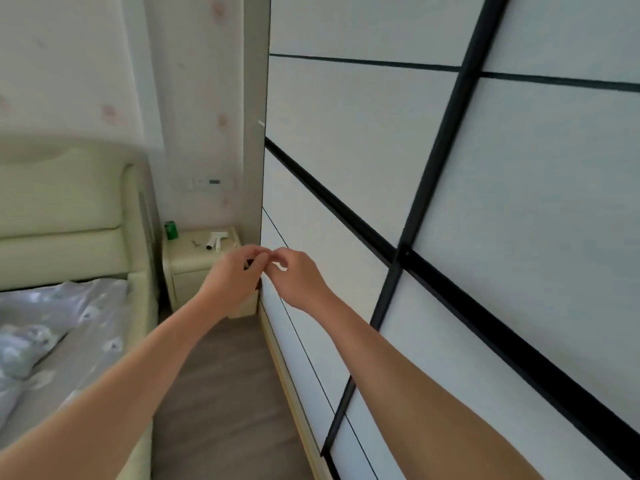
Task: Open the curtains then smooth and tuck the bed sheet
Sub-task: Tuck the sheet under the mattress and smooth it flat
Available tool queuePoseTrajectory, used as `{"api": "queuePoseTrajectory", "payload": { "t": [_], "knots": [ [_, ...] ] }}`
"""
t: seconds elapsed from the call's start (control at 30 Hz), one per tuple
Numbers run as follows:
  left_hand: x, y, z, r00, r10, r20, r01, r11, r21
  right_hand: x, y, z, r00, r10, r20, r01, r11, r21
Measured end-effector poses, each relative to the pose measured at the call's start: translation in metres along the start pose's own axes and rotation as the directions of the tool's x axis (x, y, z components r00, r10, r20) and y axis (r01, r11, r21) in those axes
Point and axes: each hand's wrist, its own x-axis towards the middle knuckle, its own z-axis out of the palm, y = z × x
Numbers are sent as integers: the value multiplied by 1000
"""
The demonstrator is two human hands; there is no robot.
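Note:
A white curtain panel (346,140) crossed by black bars fills the right side and stands shut over the window. My left hand (235,277) and my right hand (299,282) meet at its left edge, low down, fingertips almost touching. Both hands have curled fingers that pinch at that edge; the exact bit they hold is too small to make out. At the lower left lies the grey patterned bed sheet (93,306), with a crumpled quilt (24,351) on it.
A cream padded headboard (62,202) rises behind the bed. Between the bed and the curtain stands a cream nightstand (194,261) with a green can (170,230) and a small white device (216,239). A strip of wooden floor (225,393) runs along the curtain.

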Motion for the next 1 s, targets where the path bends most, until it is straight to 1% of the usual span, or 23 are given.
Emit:
{"api": "queuePoseTrajectory", "payload": {
  "t": [0.03, 0.1, 0.13, 0.17, 0.2, 0.23, 0.27, 0.3, 0.33, 0.37, 0.4, 0.5, 0.53, 0.6, 0.67, 0.7, 0.77, 0.87, 0.9, 0.93, 0.97, 1.0],
  "knots": [
    [28, -15, -17, 999, -22, -39, 22, 1000, 13, 44, -4, 13, 999, -17, 43, 16, 1000, 16],
    [63, -41, -48, 995, -51, -91, 56, 997, 53, 105, -14, 37, 991, -51, 120, 47, 998, 32],
    [86, -60, -76, 986, -78, -145, 90, 993, 75, 148, -27, 57, 979, -107, 172, 103, 994, 34],
    [104, -79, -101, 973, -106, -205, 124, 989, 77, 183, -42, 76, 968, -131, 215, 126, 991, 39],
    [120, -101, -127, 949, -158, -272, 180, 982, 57, 216, -56, 100, 950, -168, 265, 162, 986, 46],
    [129, -136, -166, 906, -229, -356, 262, 964, 45, 253, -81, 145, 914, -223, 339, 215, 975, 62],
    [135, -144, -174, 902, -239, -359, 275, 960, 51, 264, -85, 151, 910, -232, 343, 220, 973, 72],
    [137, -158, -190, 887, -282, -365, 329, 941, 74, 280, -93, 172, 894, -251, 370, 237, 968, 83],
    [138, -193, -217, 850, -337, -406, 401, 912, 83, 303, -109, 215, 854, -290, 433, 264, 957, 120],
    [141, -223, -238, 813, -401, -422, 471, 879, 73, 324, -121, 250, 821, -305, 483, 280, 952, 125],
    [145, -257, -261, 777, -434, -455, 518, 853, 70, 346, -132, 288, 793, -312, 524, 283, 949, 137],
    [143, -344, -307, 700, -540, -468, 622, 782, 27, 388, -149, 371, 752, -291, 592, 252, 956, 149],
    [145, -369, -322, 680, -574, -456, 648, 762, 7, 404, -153, 395, 731, -284, 620, 260, 957, 132],
    [156, -421, -358, 619, -638, -458, 699, 713, -50, 441, -164, 448, 686, -236, 688, 266, 962, 65],
    [172, -459, -390, 556, -655, -512, 715, 691, -108, 478, -177, 486, 680, -215, 700, 272, 962, 31],
    [183, -479, -404, 533, -656, -534, 719, 684, -122, 498, -181, 508, 681, -202, 703, 273, 962, 12],
    [197, -511, -422, 527, -666, -527, 726, 676, -128, 526, -183, 548, 651, -153, 743, 267, 963, -36],
    [206, -584, -424, 475, -735, -484, 771, 613, -175, 564, -164, 634, 531, -57, 846, 268, 958, -104],
    [209, -620, -420, 430, -764, -481, 795, 573, -198, 578, -152, 671, 478, -20, 878, 282, 950, -132],
    [208, -646, -414, 413, -776, -476, 810, 552, -198, 588, -138, 699, 440, 5, 898, 289, 946, -146],
    [207, -665, -406, 382, -807, -450, 829, 515, -220, 595, -125, 720, 406, 49, 912, 306, 934, -187],
    [210, -707, -392, 341, -837, -428, 839, 476, -263, 612, -99, 763, 354, 82, 932, 328, 922, -206]
  ]
}}
